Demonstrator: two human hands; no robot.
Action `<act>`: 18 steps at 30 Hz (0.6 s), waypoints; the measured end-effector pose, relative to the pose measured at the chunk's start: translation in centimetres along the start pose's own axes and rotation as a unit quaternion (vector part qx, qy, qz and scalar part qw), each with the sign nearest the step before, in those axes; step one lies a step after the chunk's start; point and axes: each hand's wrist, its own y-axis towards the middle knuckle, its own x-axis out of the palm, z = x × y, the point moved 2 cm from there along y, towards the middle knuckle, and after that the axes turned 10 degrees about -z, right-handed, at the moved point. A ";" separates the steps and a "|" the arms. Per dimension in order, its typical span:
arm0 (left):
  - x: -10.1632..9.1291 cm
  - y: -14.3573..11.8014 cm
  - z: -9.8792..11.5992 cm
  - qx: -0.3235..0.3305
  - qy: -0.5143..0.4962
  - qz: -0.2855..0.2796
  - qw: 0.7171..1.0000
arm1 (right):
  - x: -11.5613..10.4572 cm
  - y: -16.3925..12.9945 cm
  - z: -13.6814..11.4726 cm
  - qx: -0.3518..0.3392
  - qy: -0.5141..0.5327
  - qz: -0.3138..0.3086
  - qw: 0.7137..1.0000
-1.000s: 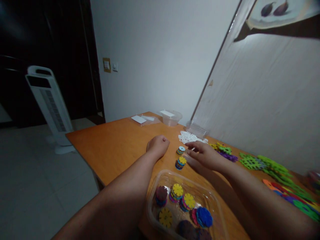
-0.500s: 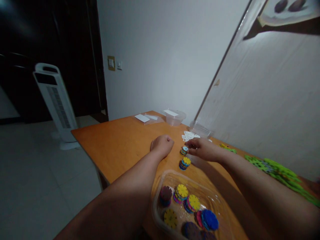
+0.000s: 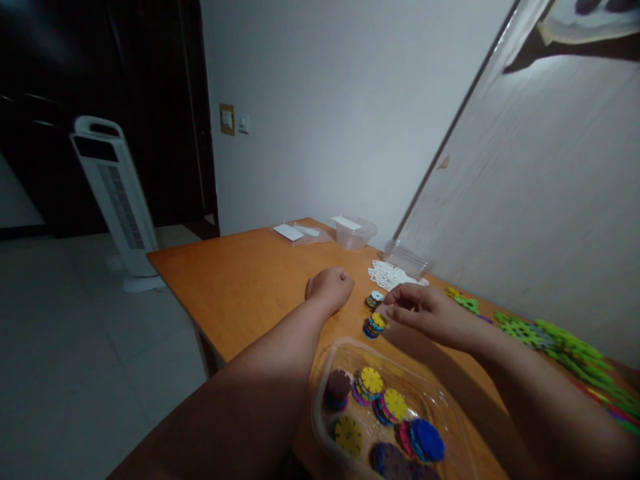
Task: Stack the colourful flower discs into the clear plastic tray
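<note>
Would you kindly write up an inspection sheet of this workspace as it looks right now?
Surface: orange wooden table.
Job's things: two short stacks of coloured discs on the table; more stacks in a clear tub.
Clutter: white lattice pieces, green lattice pieces, empty clear containers at the far edge.
Grippers: left hand fisted on the table, whether it holds anything cannot be told; right hand pinched beside the stacks, grasp unclear.
Cables: nothing seen.
Surroundings: tower fan, white wall with switch, dark doorway.
</note>
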 end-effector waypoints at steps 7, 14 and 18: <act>0.2 0.2 -0.1 0.006 0.003 -0.008 1.000 | 1.4 -0.7 -1.0 0.005 -0.004 -0.006 1.000; 0.2 0.3 -0.2 0.007 -0.004 -0.012 1.000 | 1.1 -3.2 -2.5 0.019 0.026 -0.036 0.999; 0.2 0.3 -0.2 0.004 -0.023 -0.010 1.000 | 1.9 -4.4 -3.5 0.033 0.100 -0.151 0.983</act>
